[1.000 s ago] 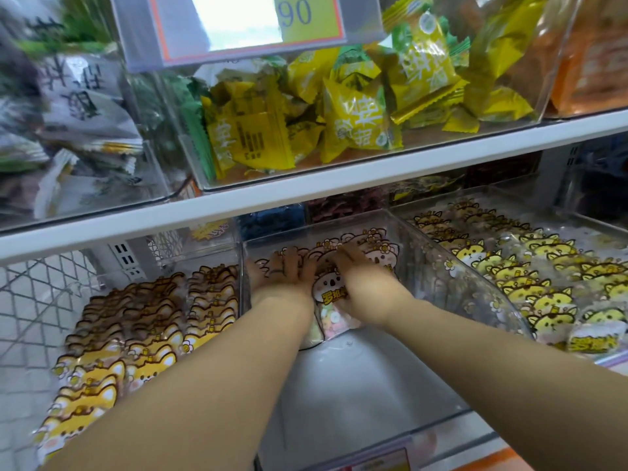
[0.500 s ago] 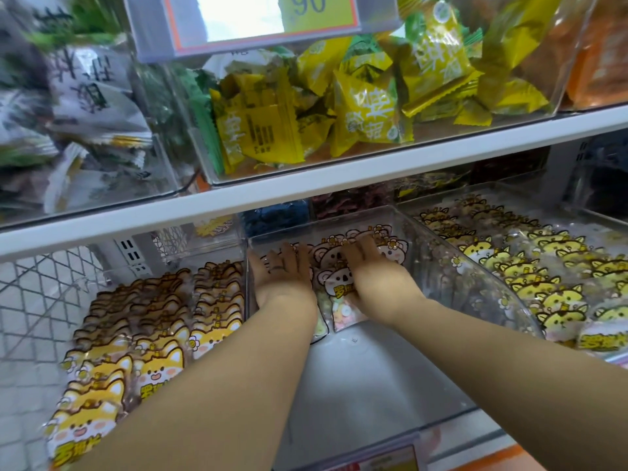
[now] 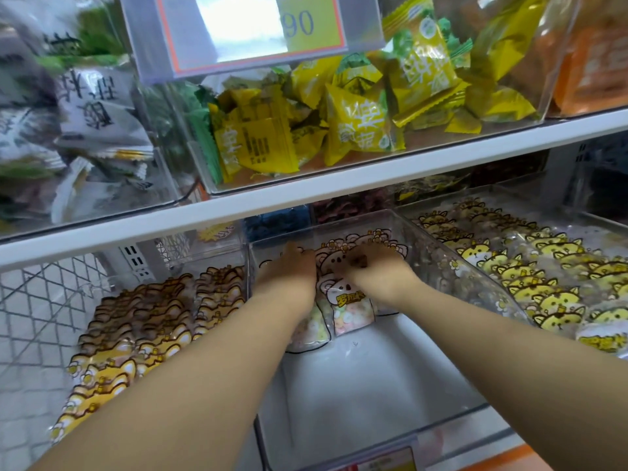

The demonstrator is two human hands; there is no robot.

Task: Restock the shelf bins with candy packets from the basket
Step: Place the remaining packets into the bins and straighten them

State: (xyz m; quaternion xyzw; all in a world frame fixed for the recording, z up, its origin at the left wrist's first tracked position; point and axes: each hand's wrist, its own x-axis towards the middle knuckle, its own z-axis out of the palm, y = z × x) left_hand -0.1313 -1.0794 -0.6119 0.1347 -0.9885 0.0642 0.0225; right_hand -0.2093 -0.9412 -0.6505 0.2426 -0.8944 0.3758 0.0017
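Clear plastic bin (image 3: 356, 385), middle of the lower row, with candy packets (image 3: 351, 302) standing upright against its rear wall. Left hand (image 3: 289, 271) rests on the packets, fingers together and extended. Right hand (image 3: 380, 271) lies just beside it on the packets, fingers bent downward; grip cannot be told.

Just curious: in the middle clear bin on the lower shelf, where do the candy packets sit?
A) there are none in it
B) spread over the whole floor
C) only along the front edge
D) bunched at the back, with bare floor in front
D: the bear-print packets stand at the back of the middle bin, whose white floor shows uncovered in front of them.
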